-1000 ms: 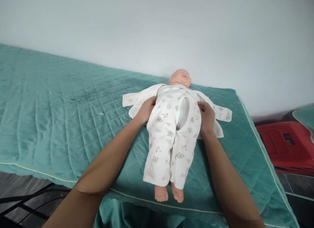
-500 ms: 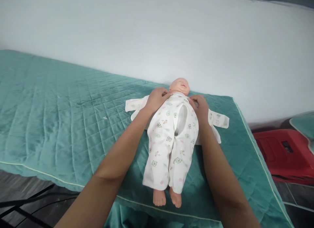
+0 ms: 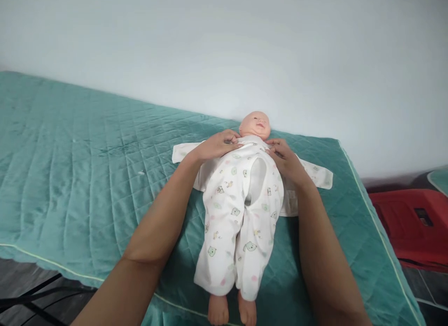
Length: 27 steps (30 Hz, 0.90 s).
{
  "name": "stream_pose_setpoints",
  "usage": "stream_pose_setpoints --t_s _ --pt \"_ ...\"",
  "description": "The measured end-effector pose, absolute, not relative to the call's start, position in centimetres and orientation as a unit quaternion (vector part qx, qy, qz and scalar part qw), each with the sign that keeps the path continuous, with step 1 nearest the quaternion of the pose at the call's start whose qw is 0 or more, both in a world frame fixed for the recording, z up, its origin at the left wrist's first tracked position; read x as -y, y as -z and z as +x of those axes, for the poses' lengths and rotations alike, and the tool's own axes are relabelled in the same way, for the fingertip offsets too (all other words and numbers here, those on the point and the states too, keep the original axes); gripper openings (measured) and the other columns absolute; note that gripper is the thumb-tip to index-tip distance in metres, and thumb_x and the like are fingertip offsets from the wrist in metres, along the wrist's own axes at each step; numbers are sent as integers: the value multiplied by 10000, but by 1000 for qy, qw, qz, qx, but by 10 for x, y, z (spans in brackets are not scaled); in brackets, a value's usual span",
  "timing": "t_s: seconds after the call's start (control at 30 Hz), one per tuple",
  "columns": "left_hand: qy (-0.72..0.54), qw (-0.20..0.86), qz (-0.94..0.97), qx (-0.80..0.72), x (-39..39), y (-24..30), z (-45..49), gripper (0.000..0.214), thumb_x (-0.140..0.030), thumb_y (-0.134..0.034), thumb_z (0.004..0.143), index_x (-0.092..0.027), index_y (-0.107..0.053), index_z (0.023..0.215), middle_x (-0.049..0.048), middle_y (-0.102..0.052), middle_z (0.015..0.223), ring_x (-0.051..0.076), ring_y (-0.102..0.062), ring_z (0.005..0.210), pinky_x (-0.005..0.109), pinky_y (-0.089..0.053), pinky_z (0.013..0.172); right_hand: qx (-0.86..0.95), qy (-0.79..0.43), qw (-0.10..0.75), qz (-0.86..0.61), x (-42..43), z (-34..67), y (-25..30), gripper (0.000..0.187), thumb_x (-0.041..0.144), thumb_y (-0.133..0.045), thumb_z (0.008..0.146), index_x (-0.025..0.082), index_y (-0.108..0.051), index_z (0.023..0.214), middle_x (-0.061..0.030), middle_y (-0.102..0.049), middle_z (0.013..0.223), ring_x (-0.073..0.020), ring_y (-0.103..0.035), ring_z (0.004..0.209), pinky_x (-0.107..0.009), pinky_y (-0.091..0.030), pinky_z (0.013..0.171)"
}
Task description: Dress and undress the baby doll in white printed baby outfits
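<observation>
A baby doll (image 3: 258, 125) lies on its back, head towards the wall, feet at the near edge. Printed white open-crotch baby pants (image 3: 224, 223) cover its legs and reach up to its chest. Beneath the doll a white baby shirt (image 3: 317, 174) lies spread, its sleeves stretched out to both sides. My left hand (image 3: 221, 145) is at the upper edge of the pants on the left, thumb and curled fingers closed on the cloth. Opposite it, my right hand (image 3: 282, 159) pinches the cloth at the right side of the chest. The doll's arms cannot be seen.
A green quilted cover (image 3: 87, 176) lies over the bed, which meets a white wall (image 3: 210, 50). Beyond the right edge stands a red plastic object (image 3: 413, 223). Black metal bars (image 3: 38, 295) show at the lower left.
Doll and pants sit slightly nearer the bottom of the view. My hands have shifted a little lower along the chest, and my left wrist has turned outward.
</observation>
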<state>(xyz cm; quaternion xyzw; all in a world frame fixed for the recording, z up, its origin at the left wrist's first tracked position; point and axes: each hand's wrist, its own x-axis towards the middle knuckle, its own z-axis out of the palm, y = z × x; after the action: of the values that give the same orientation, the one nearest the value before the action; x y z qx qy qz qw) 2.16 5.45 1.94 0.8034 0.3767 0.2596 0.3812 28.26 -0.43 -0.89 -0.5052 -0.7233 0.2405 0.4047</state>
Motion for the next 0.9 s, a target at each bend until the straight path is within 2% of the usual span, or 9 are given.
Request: stream_pose_setpoints --t_s 0.1,0.2,0.3,0.4,0.47,0.57,0.67,0.77,0.9 --pt "-290 397 786 -376 -56 -15 23 309 -456 -563 884 -187 -585 733 44 -673 1085 190 -595 1018 289 -446 883 723 -270 398 -496 6 284 5 382 499 -564 932 220 -521 673 -60 -611 1289 -244 -538 1265 -423 -378 1081" --pt "-338 385 756 -407 -59 -7 28 355 -484 -552 894 -190 -526 697 6 -615 790 152 -543 771 273 -417 726 698 -256 417 -523 4 282 5 360 505 -551 930 227 -561 701 -40 -670 1219 -228 -595 1138 -389 -432 996" --pt "-373 336 744 -441 -63 -1 35 351 -449 -555 903 -192 -482 675 -18 -531 680 136 -474 687 269 -367 665 664 -193 421 -586 -4 278 8 327 497 -547 914 234 -591 725 -15 -698 911 -199 -593 852 -360 -459 827" --pt "-382 282 742 -474 -67 2 41 293 -368 -547 915 -196 -471 690 -20 -531 676 140 -470 678 277 -346 662 647 -131 416 -625 -12 273 10 324 466 -549 900 231 -548 676 21 -559 655 -165 -484 666 -337 -425 725" --pt "-370 250 748 -491 -70 4 43 253 -340 -544 918 -199 -490 716 -12 -548 687 151 -479 676 285 -342 664 640 -116 426 -628 -14 270 12 314 441 -551 896 230 -529 665 22 -549 648 -161 -479 660 -334 -421 725" --pt "-343 228 769 -489 -72 8 43 190 -353 -530 928 -198 -572 828 16 -626 775 180 -534 726 293 -373 692 627 -133 463 -612 -14 266 14 240 416 -589 870 232 -555 718 -4 -650 776 -178 -564 750 -341 -455 773" --pt "-317 225 809 -442 -70 11 40 257 -359 -435 977 -209 -633 1042 54 -701 1056 213 -614 938 303 -422 813 620 -161 488 -593 -12 266 18 173 411 -620 854 238 -626 844 -23 -705 911 -201 -631 865 -358 -489 823" --pt "-277 196 844 -415 -64 14 36 362 -357 -345 1018 -262 -629 1220 48 -664 1283 234 -600 1140 342 -409 959 645 -169 485 -565 -6 268 19 209 403 -573 898 256 -695 985 -32 -727 1042 -219 -653 982 -386 -495 890" --pt "-265 146 851 -428 -53 17 31 367 -323 -407 1010 -310 -597 1324 40 -645 1359 252 -556 1243 383 -382 1038 707 -166 460 -511 8 270 16 325 405 -468 974 274 -720 1131 -37 -706 1245 -219 -609 1190 -405 -423 1076"
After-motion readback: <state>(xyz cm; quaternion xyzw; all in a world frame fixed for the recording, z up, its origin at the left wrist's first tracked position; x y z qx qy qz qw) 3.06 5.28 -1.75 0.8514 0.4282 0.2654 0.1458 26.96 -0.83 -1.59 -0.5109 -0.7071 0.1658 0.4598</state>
